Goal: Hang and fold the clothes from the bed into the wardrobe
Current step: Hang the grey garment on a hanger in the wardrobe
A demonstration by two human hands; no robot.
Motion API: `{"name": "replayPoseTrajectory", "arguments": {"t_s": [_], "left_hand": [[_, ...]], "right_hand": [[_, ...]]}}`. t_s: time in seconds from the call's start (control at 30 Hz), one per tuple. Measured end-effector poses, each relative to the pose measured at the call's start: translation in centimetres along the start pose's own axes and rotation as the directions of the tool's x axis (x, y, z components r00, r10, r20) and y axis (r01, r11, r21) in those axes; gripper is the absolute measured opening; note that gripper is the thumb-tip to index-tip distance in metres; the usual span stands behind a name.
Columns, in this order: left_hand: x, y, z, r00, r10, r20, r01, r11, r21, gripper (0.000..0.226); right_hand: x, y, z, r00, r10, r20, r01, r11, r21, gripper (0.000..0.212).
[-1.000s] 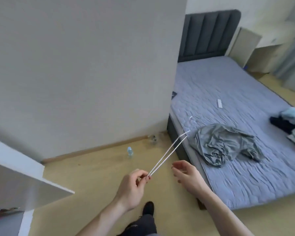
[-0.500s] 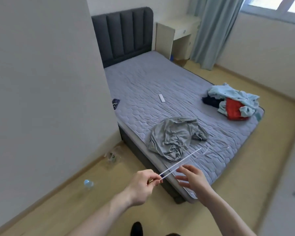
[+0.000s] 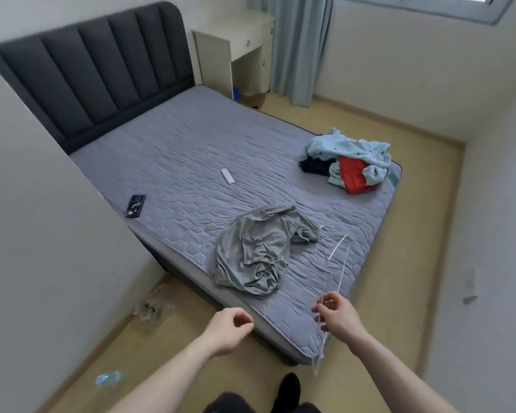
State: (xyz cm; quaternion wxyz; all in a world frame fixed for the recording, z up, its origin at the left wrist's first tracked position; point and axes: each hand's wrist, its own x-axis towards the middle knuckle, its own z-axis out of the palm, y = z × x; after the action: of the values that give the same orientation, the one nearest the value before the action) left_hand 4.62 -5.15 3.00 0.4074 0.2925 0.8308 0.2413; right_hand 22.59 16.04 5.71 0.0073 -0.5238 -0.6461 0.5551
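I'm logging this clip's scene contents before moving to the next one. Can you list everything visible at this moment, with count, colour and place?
Bed: one, grey quilted mattress, dark headboard, centre.
Grey garment: one, crumpled, near edge of the bed.
Clothes pile: one; light blue, red and dark pieces; far right corner of the bed.
Phone: one, black, left edge of the bed.
Remote control: one, white, mid-mattress.
Desk: one, cream, beside the headboard.
Curtain: one, pale blue-grey, by the window.
Plastic bottle: one, clear, on the floor, left.
Wire hanger: one, white, in the right hand.
Left hand: empty, loosely curled.
Right hand: pinching the hanger.
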Motion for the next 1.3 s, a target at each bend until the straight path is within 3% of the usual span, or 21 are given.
{"name": "replayPoseTrajectory", "arguments": {"t_s": [0.13,0.3,0.5,0.67,0.83,1.0,1.2,1.3], "left_hand": [[3.8,-2.2,-1.2,0.973,-0.229,-0.013,0.227,0.971,-0.07,0.006],[9.3,-5.3,-3.7,0.94,-0.342,-0.001,0.342,0.939,0.04,0.005],[19.4,-7.0,-7.0,0.938,-0.346,0.025,0.323,0.898,0.299,0.014],[29.7,-8.7,-6.9,0.94,-0.332,0.082,0.299,0.913,0.278,0.012],[38.7,-13.0,-5.3,0.916,-0.387,0.103,0.348,0.897,0.271,0.031],[44.8,-17.5,-1.8,0.863,-0.48,0.157,0.466,0.877,0.121,0.051],[49.5,-22.5,2.4,0.757,-0.606,0.243,0.646,0.751,-0.139,0.046],[50.6,-22.7,3.6,0.747,-0.64,0.18,0.663,0.7,-0.264,0.041]], "right_hand": [[4.4,-0.3,-1.6,0.999,0.039,0.034,-0.037,0.998,-0.06,0.01],[8.3,-0.6,-2.6,0.997,0.075,0.006,-0.075,0.994,-0.078,0.013],[12.5,-1.9,-1.9,0.994,0.092,-0.051,-0.098,0.988,-0.12,0.02],[18.2,-2.4,1.5,0.992,0.108,-0.06,-0.116,0.981,-0.153,0.023],[25.3,-1.3,5.8,0.98,0.168,-0.111,-0.173,0.985,-0.031,0.021],[30.9,0.6,8.7,0.957,0.242,-0.159,-0.223,0.966,0.13,0.016],[34.1,3.4,11.1,0.945,0.281,-0.168,-0.256,0.954,0.154,0.016],[34.7,3.7,11.7,0.94,0.295,-0.171,-0.265,0.947,0.179,0.016]]}}
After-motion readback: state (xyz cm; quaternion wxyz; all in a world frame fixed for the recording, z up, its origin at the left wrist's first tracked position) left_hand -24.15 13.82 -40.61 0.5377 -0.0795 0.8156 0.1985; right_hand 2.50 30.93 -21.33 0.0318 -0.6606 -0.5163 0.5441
